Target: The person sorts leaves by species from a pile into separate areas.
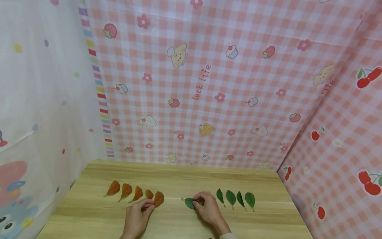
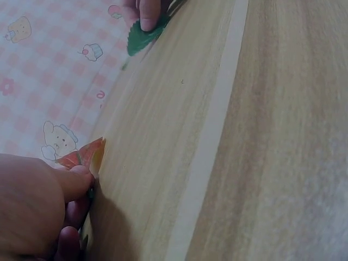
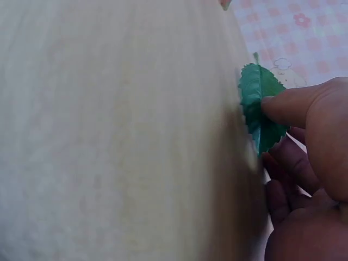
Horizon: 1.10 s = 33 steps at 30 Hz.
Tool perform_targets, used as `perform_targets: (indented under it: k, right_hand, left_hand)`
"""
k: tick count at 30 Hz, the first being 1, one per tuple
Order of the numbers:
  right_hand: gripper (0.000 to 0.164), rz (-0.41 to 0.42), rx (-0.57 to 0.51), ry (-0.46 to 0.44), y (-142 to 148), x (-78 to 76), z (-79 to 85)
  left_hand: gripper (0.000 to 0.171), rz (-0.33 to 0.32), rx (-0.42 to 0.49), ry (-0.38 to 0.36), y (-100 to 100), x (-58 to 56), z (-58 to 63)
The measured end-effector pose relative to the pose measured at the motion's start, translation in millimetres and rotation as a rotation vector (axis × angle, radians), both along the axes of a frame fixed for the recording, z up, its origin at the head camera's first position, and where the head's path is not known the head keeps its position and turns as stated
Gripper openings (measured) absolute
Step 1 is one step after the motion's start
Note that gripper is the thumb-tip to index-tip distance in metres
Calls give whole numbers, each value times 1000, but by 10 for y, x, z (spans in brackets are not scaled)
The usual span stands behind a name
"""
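Observation:
My left hand point(image 1: 138, 215) pinches an orange-brown leaf point(image 1: 159, 199) by its lower end, at the right end of a row of similar leaves. In the left wrist view the thumb presses on that reddish leaf point(image 2: 84, 155) close over the wood. Right of the middle, my right hand point(image 1: 208, 208) pinches a green leaf point(image 1: 190, 203) between thumb and fingers, its stem pointing left. Seen from the right wrist, this green leaf point(image 3: 258, 103) has a toothed edge and a pale midrib, with the thumb point(image 3: 283, 106) on its face.
Several orange-brown leaves point(image 1: 113, 188) lie in a slanting row on the left of the wooden table point(image 1: 191, 222). More green leaves point(image 1: 230, 197) form a row on the right. A pink checked cloth point(image 1: 191, 116) hangs behind, with printed cloths on both sides.

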State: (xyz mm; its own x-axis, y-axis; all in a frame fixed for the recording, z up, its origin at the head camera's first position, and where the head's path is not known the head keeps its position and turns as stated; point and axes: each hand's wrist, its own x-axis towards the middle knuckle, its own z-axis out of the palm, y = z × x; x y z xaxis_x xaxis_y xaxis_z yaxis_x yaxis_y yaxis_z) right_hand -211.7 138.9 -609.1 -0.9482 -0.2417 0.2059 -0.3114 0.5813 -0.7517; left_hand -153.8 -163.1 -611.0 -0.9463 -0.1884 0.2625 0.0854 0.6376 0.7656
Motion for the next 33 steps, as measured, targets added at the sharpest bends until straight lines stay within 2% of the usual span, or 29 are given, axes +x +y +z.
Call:
perform_targets:
  k: [13, 25, 33]
  right_hand:
    - [4, 54, -140, -78, 13, 70, 130]
    - [9, -19, -266, -113, 78, 217, 311]
    - [10, -67, -384, -175, 143, 275, 400]
  left_hand:
    - [12, 8, 4, 7, 7, -2, -1]
    - [14, 8, 0, 49, 7, -6, -30]
    - [14, 1, -1, 58, 4, -11, -34]
